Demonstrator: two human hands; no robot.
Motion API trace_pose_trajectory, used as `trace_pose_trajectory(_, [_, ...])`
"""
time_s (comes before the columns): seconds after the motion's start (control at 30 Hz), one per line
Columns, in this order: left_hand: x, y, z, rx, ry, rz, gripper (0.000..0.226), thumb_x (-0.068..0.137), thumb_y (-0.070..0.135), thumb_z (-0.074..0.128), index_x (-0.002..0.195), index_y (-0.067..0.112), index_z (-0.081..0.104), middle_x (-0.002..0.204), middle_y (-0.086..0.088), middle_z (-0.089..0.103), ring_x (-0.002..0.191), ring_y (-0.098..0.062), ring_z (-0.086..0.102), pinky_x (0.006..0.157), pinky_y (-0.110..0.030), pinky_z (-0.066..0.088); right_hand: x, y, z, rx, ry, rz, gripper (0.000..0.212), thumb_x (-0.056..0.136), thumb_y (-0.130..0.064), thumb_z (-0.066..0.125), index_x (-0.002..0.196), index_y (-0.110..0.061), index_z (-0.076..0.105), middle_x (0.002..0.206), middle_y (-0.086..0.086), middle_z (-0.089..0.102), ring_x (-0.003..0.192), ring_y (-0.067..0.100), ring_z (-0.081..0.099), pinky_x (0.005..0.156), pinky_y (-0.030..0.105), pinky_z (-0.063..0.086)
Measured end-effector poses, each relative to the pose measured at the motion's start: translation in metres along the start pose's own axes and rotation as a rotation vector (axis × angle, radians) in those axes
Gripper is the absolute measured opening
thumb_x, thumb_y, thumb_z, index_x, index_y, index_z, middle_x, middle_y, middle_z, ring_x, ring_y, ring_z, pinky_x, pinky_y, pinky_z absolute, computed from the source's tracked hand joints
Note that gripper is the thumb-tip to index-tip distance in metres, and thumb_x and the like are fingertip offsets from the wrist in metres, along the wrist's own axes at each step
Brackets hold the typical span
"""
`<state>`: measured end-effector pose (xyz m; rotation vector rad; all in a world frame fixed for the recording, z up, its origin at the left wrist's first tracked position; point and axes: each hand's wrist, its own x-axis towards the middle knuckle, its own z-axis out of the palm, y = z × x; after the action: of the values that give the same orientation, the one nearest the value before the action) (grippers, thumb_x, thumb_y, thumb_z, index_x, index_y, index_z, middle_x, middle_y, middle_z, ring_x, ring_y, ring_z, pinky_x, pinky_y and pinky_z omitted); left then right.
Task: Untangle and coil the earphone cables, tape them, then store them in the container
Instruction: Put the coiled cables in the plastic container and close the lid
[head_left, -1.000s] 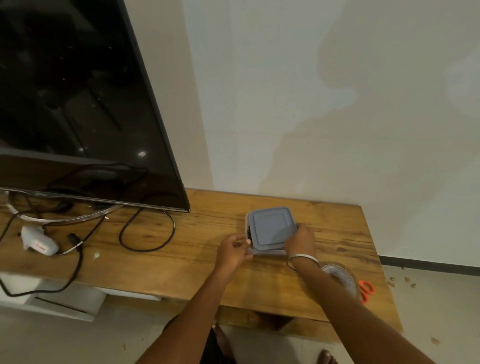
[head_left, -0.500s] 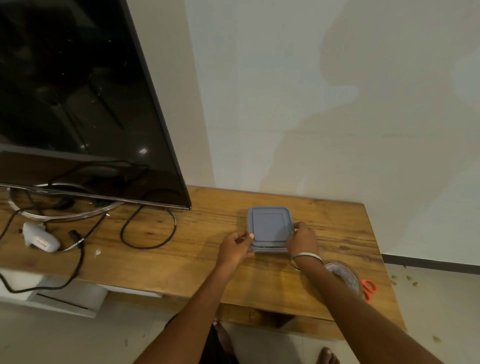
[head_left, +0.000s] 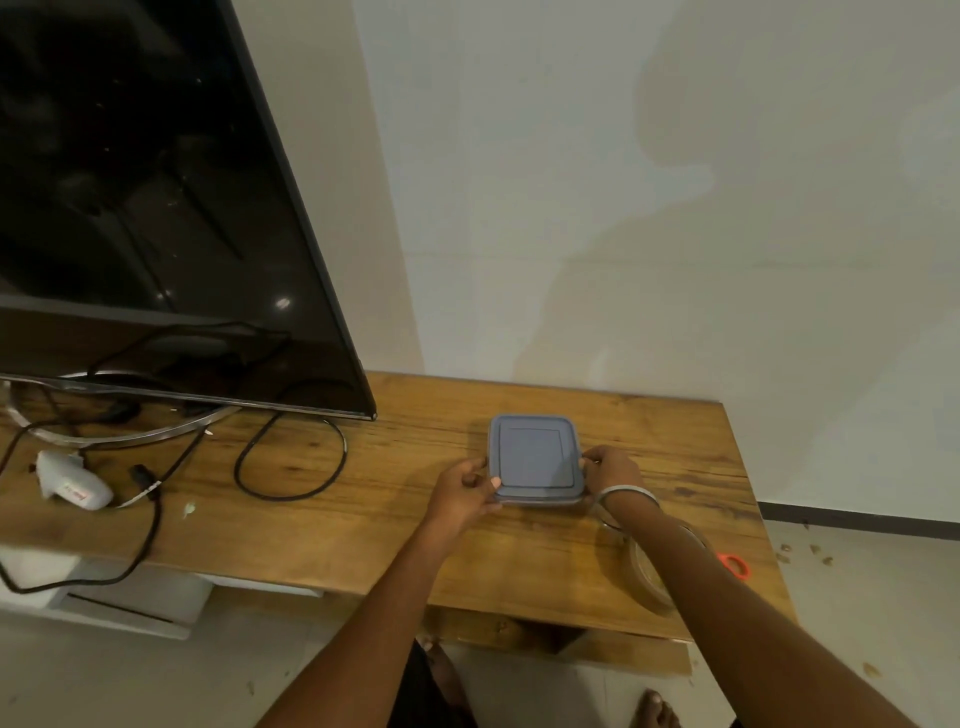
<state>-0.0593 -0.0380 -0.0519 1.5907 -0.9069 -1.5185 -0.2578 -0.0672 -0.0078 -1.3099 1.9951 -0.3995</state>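
Both hands grip the lidded container (head_left: 535, 460): left hand (head_left: 462, 493) and right hand (head_left: 613, 470) curl on its sides, toward the wooden bench (head_left: 363, 525) back-right corner. Tape roll (head_left: 649, 577) and scissors (head_left: 735, 565) near right edge; television (head_left: 145, 208) and cables (head_left: 291, 457) left.

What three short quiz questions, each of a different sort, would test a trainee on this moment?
1. True or false: the lid is on the container.
2. Which thing lies nearest the right forearm: A) tape roll, B) TV, C) black cable?
3. Fill in: the left hand and right hand hold the container at its two ____.

Key: 1 true; 2 A; 3 sides.
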Motion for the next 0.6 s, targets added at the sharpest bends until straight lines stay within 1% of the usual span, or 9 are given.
trace_pose_trajectory(0.13, [0.004, -0.002, 0.000, 0.003, 0.008, -0.013, 0.054, 0.092, 0.004, 0.062, 0.142, 0.005, 0.043, 0.120, -0.021, 0.058, 0.096, -0.023, 0.065, 0.073, -0.028, 0.060, 0.006, -0.004, -0.002, -0.060, -0.041, -0.022, 0.027, 0.097, -0.015, 0.046, 0.114, -0.002, 0.063, 0.114, 0.017, 0.065, 0.102, 0.034, 0.061, 0.088, 0.039, 0.050])
trace_pose_trajectory(0.27, [0.011, 0.000, 0.005, 0.015, 0.009, 0.002, 0.052, 0.092, 0.003, 0.061, 0.141, 0.003, 0.045, 0.127, -0.025, 0.057, 0.098, -0.024, 0.064, 0.071, -0.027, 0.060, 0.012, -0.001, -0.007, -0.111, -0.094, -0.087, 0.029, 0.096, -0.022, 0.049, 0.109, -0.003, 0.066, 0.108, 0.017, 0.068, 0.097, 0.031, 0.063, 0.084, 0.036, 0.051])
trace_pose_trajectory(0.33, [0.015, 0.004, 0.013, 0.015, 0.010, 0.004, 0.052, 0.092, 0.003, 0.061, 0.142, 0.003, 0.044, 0.129, -0.025, 0.055, 0.101, -0.026, 0.063, 0.072, -0.028, 0.060, 0.018, 0.005, -0.012, -0.067, -0.087, -0.074, 0.029, 0.094, -0.021, 0.054, 0.113, -0.002, 0.065, 0.110, 0.017, 0.068, 0.097, 0.032, 0.064, 0.086, 0.038, 0.053])
trace_pose_trajectory(0.4, [0.019, 0.008, 0.025, 0.020, 0.019, 0.014, 0.056, 0.092, 0.004, 0.062, 0.144, 0.005, 0.041, 0.132, -0.021, 0.054, 0.101, -0.026, 0.064, 0.074, -0.029, 0.060, 0.024, 0.011, -0.019, -0.003, -0.055, -0.050, 0.034, 0.092, -0.021, 0.059, 0.122, -0.005, 0.060, 0.114, 0.017, 0.067, 0.098, 0.033, 0.065, 0.088, 0.041, 0.053])
trace_pose_trajectory(0.47, [0.025, 0.012, 0.044, 0.035, 0.022, 0.042, 0.057, 0.092, 0.004, 0.062, 0.145, 0.008, 0.040, 0.131, -0.017, 0.055, 0.099, -0.025, 0.065, 0.071, -0.029, 0.060, 0.030, 0.020, -0.032, 0.026, -0.016, -0.059, 0.041, 0.090, -0.020, 0.061, 0.129, -0.012, 0.055, 0.113, 0.016, 0.067, 0.099, 0.031, 0.065, 0.087, 0.037, 0.053])
trace_pose_trajectory(0.5, [0.027, 0.014, 0.053, 0.048, 0.026, 0.060, 0.057, 0.092, 0.004, 0.062, 0.145, 0.009, 0.041, 0.129, -0.017, 0.056, 0.098, -0.025, 0.065, 0.071, -0.028, 0.060, 0.033, 0.023, -0.038, 0.022, 0.001, -0.074, 0.043, 0.090, -0.019, 0.061, 0.132, -0.015, 0.052, 0.113, 0.016, 0.067, 0.100, 0.030, 0.064, 0.086, 0.034, 0.050])
trace_pose_trajectory(0.6, [0.033, 0.020, 0.092, 0.080, -0.010, 0.108, 0.056, 0.092, 0.003, 0.061, 0.144, 0.008, 0.041, 0.127, -0.014, 0.055, 0.099, -0.023, 0.063, 0.079, -0.035, 0.059, 0.045, 0.044, -0.062, -0.010, 0.056, -0.069, 0.044, 0.093, -0.019, 0.057, 0.136, -0.019, 0.050, 0.119, 0.016, 0.065, 0.108, 0.030, 0.061, 0.089, 0.032, 0.047])
